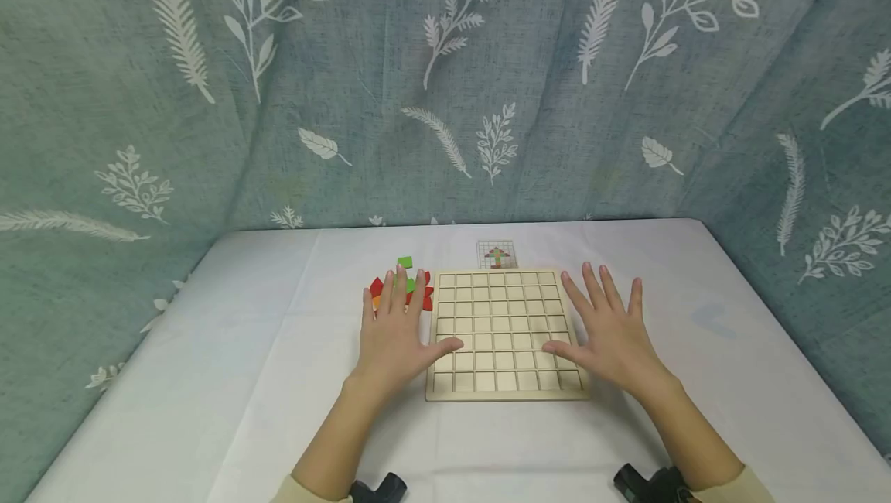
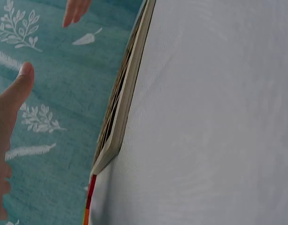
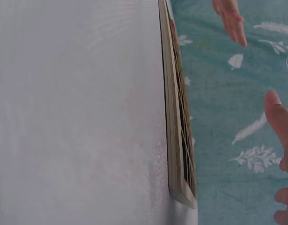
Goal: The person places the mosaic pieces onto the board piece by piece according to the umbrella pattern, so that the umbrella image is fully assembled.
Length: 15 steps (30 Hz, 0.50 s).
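A pale wooden grid board (image 1: 503, 393) with rows of square cells lies flat on the white table. Over its left edge my left hand (image 1: 395, 337) is spread palm down, fingers straight, thumb above the cells. My right hand (image 1: 612, 340) is spread the same way over the right edge. In the left wrist view the left thumb (image 2: 19, 86) stands apart from the board, and the right wrist view has the right thumb (image 3: 279, 117) clear of it too. Neither hand holds anything. Red pieces (image 1: 377, 286) lie beyond the left fingers, partly hidden, with green and orange ones among them.
A small card (image 1: 496, 254) with a printed grid and coloured pattern lies behind the board. One green piece (image 1: 405, 261) sits apart at the back of the pile. A leaf-patterned teal curtain (image 1: 376, 62) hangs behind the white table (image 1: 209, 379).
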### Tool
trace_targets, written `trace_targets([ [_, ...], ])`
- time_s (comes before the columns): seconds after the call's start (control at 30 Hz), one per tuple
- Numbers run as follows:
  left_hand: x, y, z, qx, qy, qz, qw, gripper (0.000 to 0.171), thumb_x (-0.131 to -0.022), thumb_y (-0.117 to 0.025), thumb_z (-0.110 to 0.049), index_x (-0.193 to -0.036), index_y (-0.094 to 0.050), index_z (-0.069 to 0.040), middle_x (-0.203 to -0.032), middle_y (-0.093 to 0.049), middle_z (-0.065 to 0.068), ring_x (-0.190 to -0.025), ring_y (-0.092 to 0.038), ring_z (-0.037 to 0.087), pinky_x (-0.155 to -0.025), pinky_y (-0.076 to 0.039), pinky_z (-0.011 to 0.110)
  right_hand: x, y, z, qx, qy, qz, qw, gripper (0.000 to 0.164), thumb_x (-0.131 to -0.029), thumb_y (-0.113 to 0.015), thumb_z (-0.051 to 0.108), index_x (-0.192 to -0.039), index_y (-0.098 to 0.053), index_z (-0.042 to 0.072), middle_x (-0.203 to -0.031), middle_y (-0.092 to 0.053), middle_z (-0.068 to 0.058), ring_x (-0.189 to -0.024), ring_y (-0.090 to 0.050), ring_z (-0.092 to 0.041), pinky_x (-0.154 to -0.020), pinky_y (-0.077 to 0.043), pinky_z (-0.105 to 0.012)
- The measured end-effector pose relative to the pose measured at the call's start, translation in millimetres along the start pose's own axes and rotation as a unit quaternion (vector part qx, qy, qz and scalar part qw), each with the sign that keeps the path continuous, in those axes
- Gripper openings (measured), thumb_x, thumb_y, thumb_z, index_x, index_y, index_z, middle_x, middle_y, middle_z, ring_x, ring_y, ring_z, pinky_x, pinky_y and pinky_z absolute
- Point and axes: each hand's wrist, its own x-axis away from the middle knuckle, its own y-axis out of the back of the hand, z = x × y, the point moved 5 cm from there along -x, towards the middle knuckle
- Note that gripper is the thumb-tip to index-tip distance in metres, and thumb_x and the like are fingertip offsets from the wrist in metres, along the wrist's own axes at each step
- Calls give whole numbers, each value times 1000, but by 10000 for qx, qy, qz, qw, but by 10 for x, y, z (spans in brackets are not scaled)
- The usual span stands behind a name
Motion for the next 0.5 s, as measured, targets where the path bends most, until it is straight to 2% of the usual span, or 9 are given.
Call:
trace_targets([
  [0.2,-27,-2,93,91,171,28,9998,110,-74,-49,-80,-153,-9,-15,-158,-6,16,-145,-2,35,-111,1,60,3,2,-66,-196,155,-415,9988,98,-72,-62,69,-149,-29,17,-149,-31,-21,-139,-21,-43,-102,2,-72],
  [0.33,-75,33,161,204,259,63,9994,109,-74,-51,-77,-153,-12,-12,-157,-10,19,-145,-6,36,-110,-1,61,0,19,-98,-293,309,-777,9961,94,-71,-66,66,-145,-38,15,-135,-45,-19,-130,-34,-41,-100,-4,-74],
  [0.5,-131,66,294,304,378,131,9987,107,-75,-54,-75,-152,-15,-11,-156,-11,20,-144,-6,36,-110,-3,62,-10,-16,-109,-550,310,-801,9948,90,-71,-67,64,-142,-43,13,-124,-51,-18,-121,-42,-39,-101,-8,-73],
])
